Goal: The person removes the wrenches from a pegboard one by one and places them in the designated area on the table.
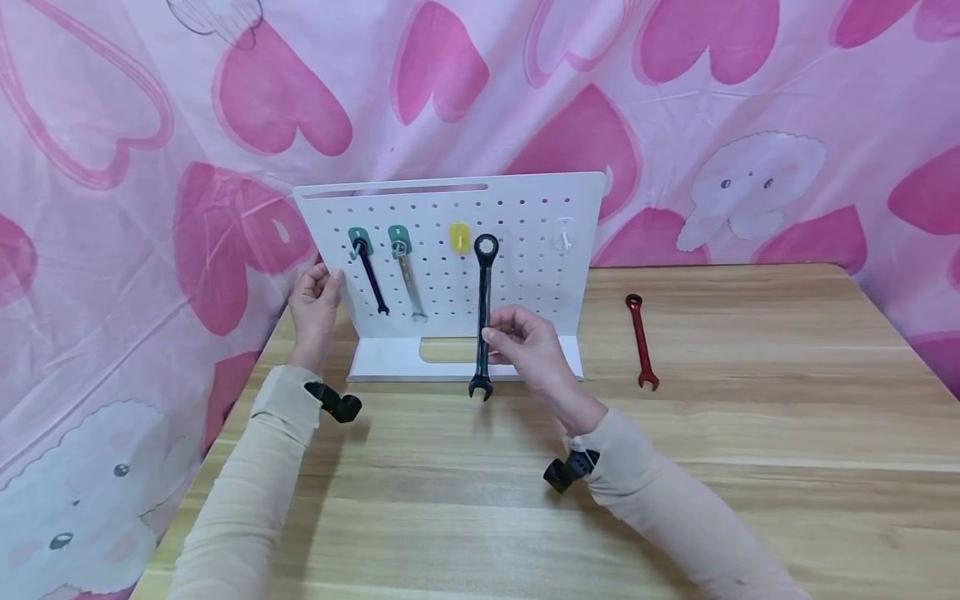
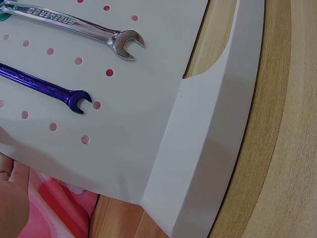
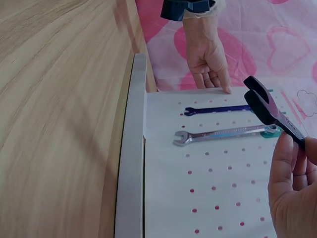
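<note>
Standing at a wooden table (image 1: 480,500), a person in cream sleeves works at a small tool display. Nearest to me, the right hand (image 1: 528,343) pinches the middle of a black combination wrench (image 1: 483,317) between thumb and curled fingers, holding it upright in front of a white pegboard stand (image 1: 525,275). The wrench's open end points down toward the stand's base; its ring end is up, just beside and slightly below a yellow hook (image 1: 459,237), not yet on it as far as I can tell. This looks like the hanging step, and I judge the next move calls for lifting the ring a little and shifting it left over the yellow hook's prong before letting go.

To the left, the left hand (image 1: 315,300) rests against the pegboard's left edge, fingers fairly straight, seemingly steadying it; the wrist view shows only a sliver of that hand. It is well apart from the black wrench.

Already on the board, a blue wrench (image 1: 371,279) hangs from a green hook and a silver wrench (image 1: 408,283) from a teal one. A clear hook (image 1: 564,235) at the right carries nothing. A red wrench (image 1: 642,340) lies flat on the table, right of the stand. Behind everything hangs a pink cloth (image 1: 675,100) with hearts.
</note>
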`<state>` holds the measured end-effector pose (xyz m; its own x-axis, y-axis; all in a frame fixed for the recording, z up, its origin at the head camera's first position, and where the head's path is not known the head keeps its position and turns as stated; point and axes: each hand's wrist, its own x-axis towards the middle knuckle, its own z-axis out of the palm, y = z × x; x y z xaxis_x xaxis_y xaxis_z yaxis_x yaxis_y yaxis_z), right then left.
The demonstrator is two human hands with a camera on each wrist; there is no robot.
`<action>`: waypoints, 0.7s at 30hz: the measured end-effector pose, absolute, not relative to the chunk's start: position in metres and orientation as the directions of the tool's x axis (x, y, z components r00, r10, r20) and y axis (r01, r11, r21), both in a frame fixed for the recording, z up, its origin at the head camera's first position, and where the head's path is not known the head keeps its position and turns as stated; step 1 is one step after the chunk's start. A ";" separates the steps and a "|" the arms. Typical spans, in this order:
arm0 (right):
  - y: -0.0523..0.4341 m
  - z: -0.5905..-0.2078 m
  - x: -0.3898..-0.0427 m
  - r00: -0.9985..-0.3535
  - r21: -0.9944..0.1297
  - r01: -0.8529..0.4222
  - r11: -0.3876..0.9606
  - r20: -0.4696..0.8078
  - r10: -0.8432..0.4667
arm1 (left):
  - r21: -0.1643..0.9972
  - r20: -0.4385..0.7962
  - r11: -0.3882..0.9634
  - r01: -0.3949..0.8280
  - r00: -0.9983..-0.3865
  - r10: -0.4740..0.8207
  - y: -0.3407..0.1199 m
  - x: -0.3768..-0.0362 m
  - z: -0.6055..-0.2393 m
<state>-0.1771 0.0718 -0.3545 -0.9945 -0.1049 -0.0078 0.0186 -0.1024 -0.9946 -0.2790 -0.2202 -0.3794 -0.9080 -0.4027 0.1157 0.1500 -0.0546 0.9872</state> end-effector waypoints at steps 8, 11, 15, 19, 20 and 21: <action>0.090 -0.358 -0.172 -0.997 -0.997 -0.020 -0.077 0.026 -0.075 | 0.986 0.121 -0.057 0.156 -0.910 -0.397 -0.219 -0.279 -0.379; 0.097 -0.359 -0.170 -0.998 -0.998 -0.023 -0.056 0.027 -0.065 | 0.986 0.114 -0.067 0.153 -0.909 -0.401 -0.220 -0.280 -0.379; 0.108 -0.360 -0.168 -0.998 -0.999 -0.020 -0.027 0.021 -0.054 | 0.989 0.101 -0.054 0.135 -0.907 -0.408 -0.220 -0.280 -0.379; 0.121 -0.361 -0.165 -0.999 -1.000 -0.021 -0.018 0.021 -0.037 | 0.989 0.101 -0.057 0.135 -0.907 -0.408 -0.220 -0.279 -0.379; 0.125 -0.361 -0.164 -0.999 -1.000 -0.022 -0.015 0.023 -0.029 | 0.989 0.103 -0.058 0.139 -0.907 -0.408 -0.220 -0.279 -0.379; 0.129 -0.361 -0.164 -0.999 -1.000 -0.024 -0.011 0.025 -0.022 | 0.988 0.104 -0.064 0.142 -0.907 -0.408 -0.220 -0.280 -0.380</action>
<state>-0.1637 0.1286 -0.3612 -0.9995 -0.0218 0.0247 -0.0244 -0.0114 -0.9996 -0.2795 -0.2200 -0.3797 -0.9069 -0.4081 0.1044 0.1423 -0.0636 0.9878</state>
